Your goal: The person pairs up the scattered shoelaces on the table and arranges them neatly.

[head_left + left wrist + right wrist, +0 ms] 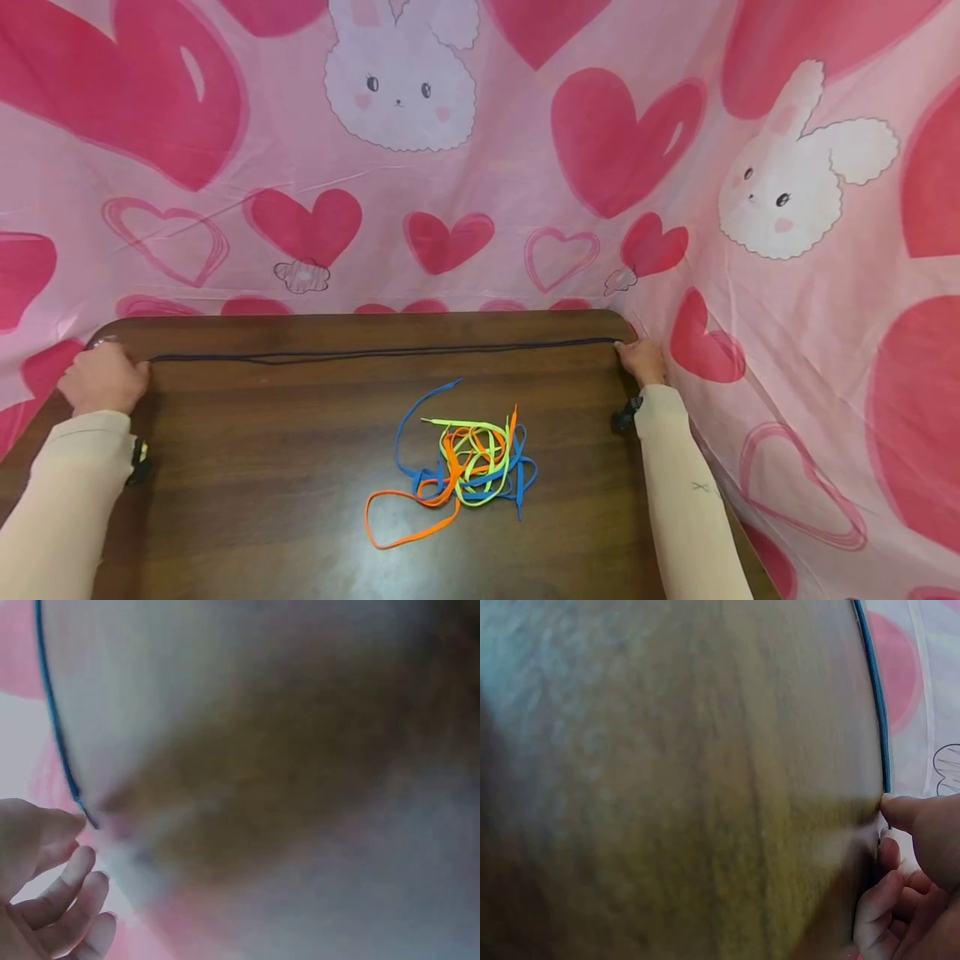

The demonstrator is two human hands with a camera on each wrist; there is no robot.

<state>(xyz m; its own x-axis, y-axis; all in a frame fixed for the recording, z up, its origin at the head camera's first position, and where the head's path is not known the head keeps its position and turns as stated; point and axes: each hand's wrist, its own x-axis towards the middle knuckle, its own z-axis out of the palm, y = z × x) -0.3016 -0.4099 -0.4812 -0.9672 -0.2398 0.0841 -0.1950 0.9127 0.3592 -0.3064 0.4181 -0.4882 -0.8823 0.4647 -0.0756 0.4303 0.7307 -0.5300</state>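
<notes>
A dark blue shoelace point(390, 353) lies stretched across the far part of the brown table point(247, 467), its two strands side by side. My left hand point(105, 377) pinches its left end at the table's far left corner. At the far right corner my right hand point(642, 361) pinches the other end. In the left wrist view the shoelace point(56, 720) runs down to the thumb of the left hand point(52, 892). The right wrist view has the shoelace point(881, 712) meeting the thumb of the right hand point(926, 862), with the lower fingers curled.
Nearer me on the table is a loose tangle of shoelaces: orange point(412, 542), yellow-green point(480, 505) and blue point(402, 425). Pink cloth point(517, 150) with hearts and rabbits hangs behind the table and along its right side.
</notes>
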